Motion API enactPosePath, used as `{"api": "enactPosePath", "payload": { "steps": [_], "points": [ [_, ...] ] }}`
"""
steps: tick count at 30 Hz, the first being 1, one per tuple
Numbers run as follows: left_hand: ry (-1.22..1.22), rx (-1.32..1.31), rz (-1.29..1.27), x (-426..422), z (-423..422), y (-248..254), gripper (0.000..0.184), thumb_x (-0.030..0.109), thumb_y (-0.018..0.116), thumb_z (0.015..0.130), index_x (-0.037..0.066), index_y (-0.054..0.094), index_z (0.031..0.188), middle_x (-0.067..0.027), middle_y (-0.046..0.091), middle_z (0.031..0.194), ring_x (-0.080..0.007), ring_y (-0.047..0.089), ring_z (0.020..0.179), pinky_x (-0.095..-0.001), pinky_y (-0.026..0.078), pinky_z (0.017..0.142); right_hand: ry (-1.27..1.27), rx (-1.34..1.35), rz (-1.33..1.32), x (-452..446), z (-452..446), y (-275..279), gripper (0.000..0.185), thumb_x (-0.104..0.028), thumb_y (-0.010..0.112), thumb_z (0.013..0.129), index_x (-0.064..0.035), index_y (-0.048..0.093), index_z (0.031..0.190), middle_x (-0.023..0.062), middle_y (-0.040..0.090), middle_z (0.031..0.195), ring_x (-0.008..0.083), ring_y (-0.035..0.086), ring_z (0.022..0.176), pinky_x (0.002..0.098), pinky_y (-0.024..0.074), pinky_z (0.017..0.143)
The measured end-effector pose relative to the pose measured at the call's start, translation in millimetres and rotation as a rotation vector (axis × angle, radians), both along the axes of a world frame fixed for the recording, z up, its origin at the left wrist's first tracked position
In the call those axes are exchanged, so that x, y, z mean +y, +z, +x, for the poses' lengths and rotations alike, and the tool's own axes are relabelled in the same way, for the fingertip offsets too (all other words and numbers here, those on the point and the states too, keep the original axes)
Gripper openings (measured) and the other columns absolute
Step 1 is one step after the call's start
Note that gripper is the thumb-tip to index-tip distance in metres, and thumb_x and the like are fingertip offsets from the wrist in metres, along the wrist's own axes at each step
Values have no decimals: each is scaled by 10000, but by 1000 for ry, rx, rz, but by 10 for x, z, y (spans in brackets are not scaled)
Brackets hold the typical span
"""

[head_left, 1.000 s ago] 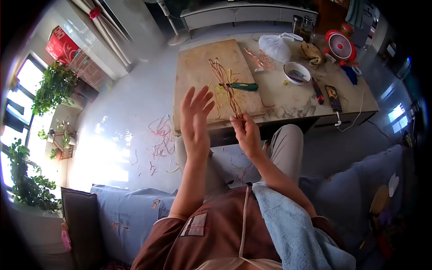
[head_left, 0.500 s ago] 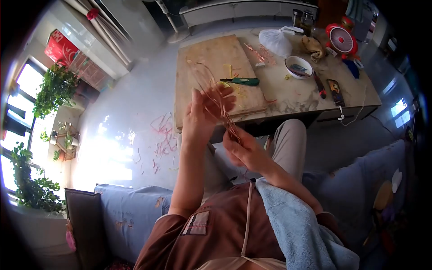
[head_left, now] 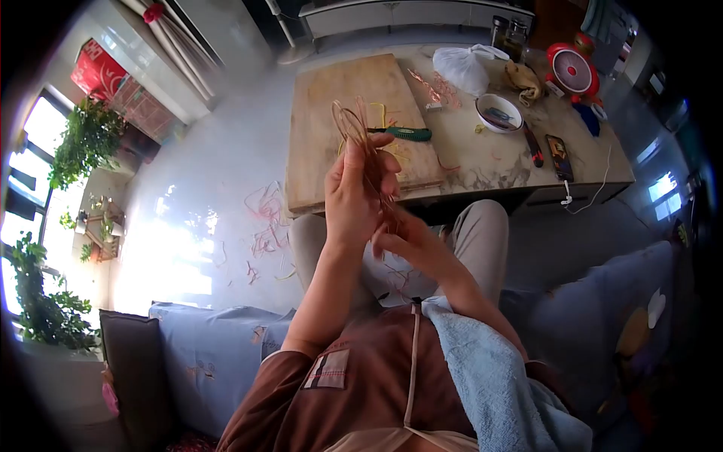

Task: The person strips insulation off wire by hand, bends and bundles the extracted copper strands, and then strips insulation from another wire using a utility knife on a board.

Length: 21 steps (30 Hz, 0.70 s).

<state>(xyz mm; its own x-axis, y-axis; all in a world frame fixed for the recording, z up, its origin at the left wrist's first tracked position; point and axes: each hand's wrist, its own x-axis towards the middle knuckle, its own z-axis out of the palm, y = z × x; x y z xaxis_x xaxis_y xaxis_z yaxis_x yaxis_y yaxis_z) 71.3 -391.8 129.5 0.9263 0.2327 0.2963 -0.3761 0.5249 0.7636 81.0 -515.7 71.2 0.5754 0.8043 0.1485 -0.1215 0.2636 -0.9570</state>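
A looped bundle of thin copper wire [head_left: 346, 117] stands up out of my two hands, in front of the wooden board. My left hand [head_left: 354, 188] is closed around its middle, thumb upward and fingers curled over the strands. Just below and to the right, my right hand [head_left: 407, 237] grips the lower part of the bundle; its fingers partly hide the wire ends. Behind my left fingers, a green-handled knife [head_left: 407, 134] lies on the board among yellow scraps.
The wooden board [head_left: 324, 98] covers the table's left side. Further right are copper strands [head_left: 437, 89], a white plastic bag [head_left: 461, 69], a bowl [head_left: 498, 113], a red-and-black tool [head_left: 534, 145] and a phone on a cable [head_left: 559, 156]. Stripped scraps [head_left: 265, 218] litter the floor.
My left hand, loosely open before, has closed around the wire bundle and shifted right, nearer my right hand. The loops now stand gathered above it. My right hand keeps hold of the lower part.
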Motion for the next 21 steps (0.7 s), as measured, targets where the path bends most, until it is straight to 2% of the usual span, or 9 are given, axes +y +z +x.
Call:
{"api": "enactPosePath", "payload": {
  "steps": [2,3,5,7,9,11,14,17,21],
  "points": [
    [114,35,214,-39,58,-96,400,294,327,984,-24,532,1112,-73,609,831,-84,511,625,-203,426,572,-254,-255,-28,75,93,-47,268,-99,561,856,-47,446,1093,29,577,771,95,551,703,209,402,604],
    [170,52,321,-70,84,-126,387,280,326,986,-20,533,1115,-75,613,842,-78,514,635,-198,426,580,-329,-185,5,98,53,-28,259,-89,556,856,-45,449,1087,19,563,751,80,532,663,201,393,572],
    [152,90,275,-165,121,-163,341,238,364,977,-20,511,1145,-78,624,881,-88,563,717,-208,458,655,-481,-52,84,156,-36,87,240,-69,547,855,-40,455,1075,1,535,712,50,494,582,186,375,507],
    [240,133,313,-234,158,-227,360,242,372,973,-30,477,1184,-97,626,956,-117,602,776,-234,491,719,-373,202,-60,12,-27,-12,222,-75,545,859,-39,461,1062,-17,500,668,33,445,508,175,344,446],
    [359,165,416,-261,128,-366,335,213,390,967,-37,476,1172,-132,618,997,-149,614,847,-270,496,790,-528,-154,-159,51,21,-146,154,-102,523,882,-42,471,1014,-34,440,609,24,373,446,176,295,391],
    [434,187,533,-238,84,-430,327,219,395,965,-41,491,1140,-149,613,1008,-167,617,861,-287,500,803,-553,3,-141,31,2,-115,146,-149,523,900,-45,474,990,-35,432,600,22,367,451,177,287,389],
    [68,218,-128,-143,32,-405,298,221,414,957,-28,512,1088,-144,611,1009,-193,623,863,-310,507,816,-449,299,54,-2,-38,-110,236,-281,503,924,-47,478,926,-31,397,555,29,323,415,187,261,366],
    [-214,229,-401,-3,58,-453,269,219,433,947,-8,526,1056,-117,623,954,-208,632,837,-325,518,795,-310,279,161,-43,-33,-98,332,-378,467,926,-50,479,880,-28,354,502,44,279,373,204,237,339],
    [-666,95,-440,186,-15,-379,204,188,508,907,11,554,995,-88,632,930,-187,616,815,-322,505,740,221,513,200,-261,-14,89,387,-430,449,916,-49,483,854,-22,316,462,61,258,340,215,213,316]
  ]
}}
